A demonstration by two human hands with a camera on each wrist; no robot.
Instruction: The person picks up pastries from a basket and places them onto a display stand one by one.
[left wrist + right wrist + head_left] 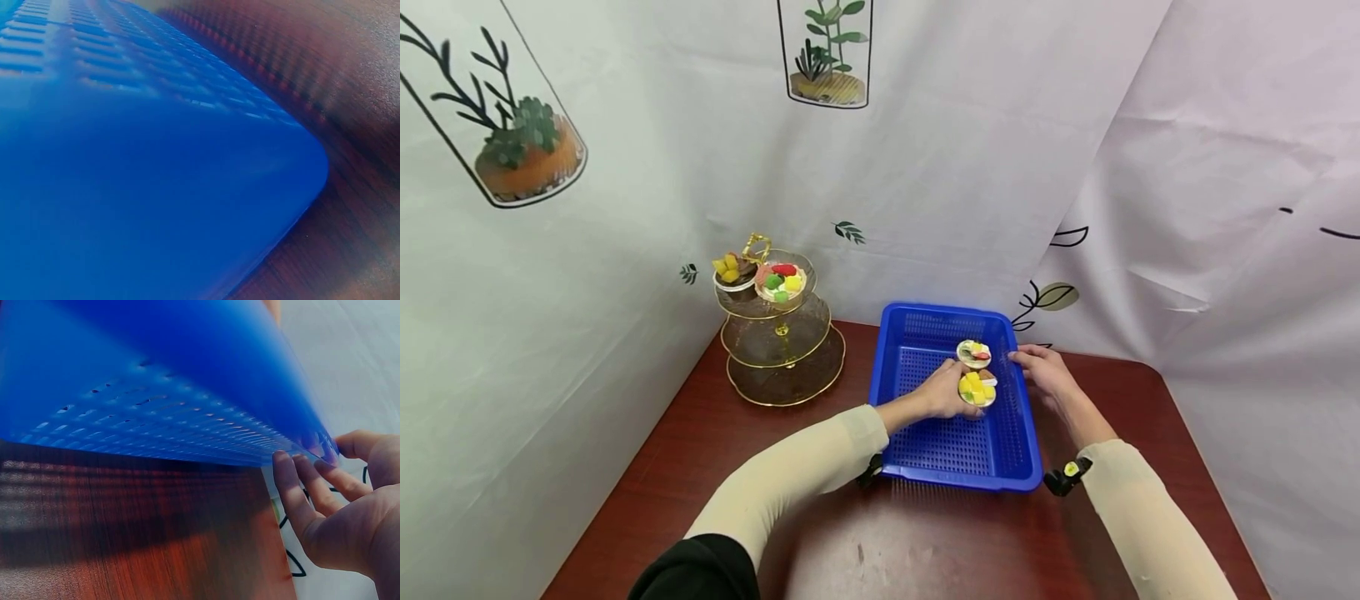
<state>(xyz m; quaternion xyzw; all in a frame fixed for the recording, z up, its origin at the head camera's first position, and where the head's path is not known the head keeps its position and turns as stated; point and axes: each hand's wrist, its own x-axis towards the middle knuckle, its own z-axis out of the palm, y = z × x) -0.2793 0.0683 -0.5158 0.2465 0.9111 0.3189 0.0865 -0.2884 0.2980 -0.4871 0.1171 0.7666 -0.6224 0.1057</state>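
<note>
My left hand [946, 390] reaches into the blue plastic basket [958, 480] and grips a cupcake [977, 389] topped with yellow cubes. Just behind it inside the basket is a second cupcake [974, 353] with red and yellow pieces on white. My right hand [1051, 377] holds the basket's right rim; the right wrist view puts the thumb [357, 445] at the rim and the other fingers against the outer wall. Only the basket's wall [156, 187] and the table show in the left wrist view, so the left hand is hidden there.
A three-tier stand [786, 385] with gold edges stands at the table's back left. Its top tier bears a chocolate cupcake [735, 275] and a colourful fruit-topped cupcake [782, 282]. Patterned white cloth [925, 208] hangs behind the brown table [880, 542].
</note>
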